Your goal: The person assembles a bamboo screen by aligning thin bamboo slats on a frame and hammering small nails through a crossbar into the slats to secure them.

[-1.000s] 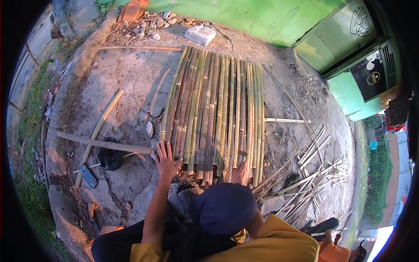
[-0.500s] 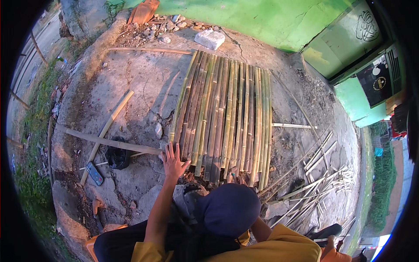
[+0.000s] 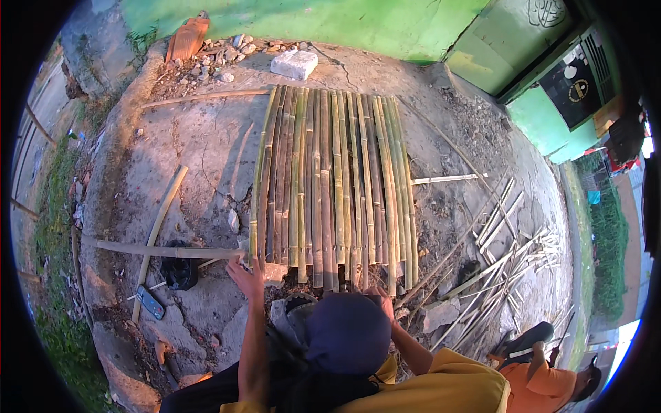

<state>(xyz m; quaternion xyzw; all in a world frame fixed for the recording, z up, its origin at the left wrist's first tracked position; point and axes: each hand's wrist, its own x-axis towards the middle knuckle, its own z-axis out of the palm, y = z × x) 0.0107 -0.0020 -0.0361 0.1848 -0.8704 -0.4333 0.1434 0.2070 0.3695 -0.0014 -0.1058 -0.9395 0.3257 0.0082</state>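
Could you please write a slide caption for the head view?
Left hand and right hand at the near edge of side-by-side bamboo strips.

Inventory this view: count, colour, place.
Bamboo slats: dozen-plus, green-brown, centre
Crossed strips: two, tan, left
Thin sticks: many, pale, right
Bag: one, black, left
Handheld device: one, bluish, left
Block: one, white, top
Tile: one, orange, top
Rubble: many, grey, top
Wall: one, green, top
Grass: patchy, green, left
Co-worker: one, orange-clad, lower-right
Rounded cloth: one, navy, bottom
Sleeves: two, mustard, bottom
Left hand: one, bare, by slats
Right hand: one, bare, by slats
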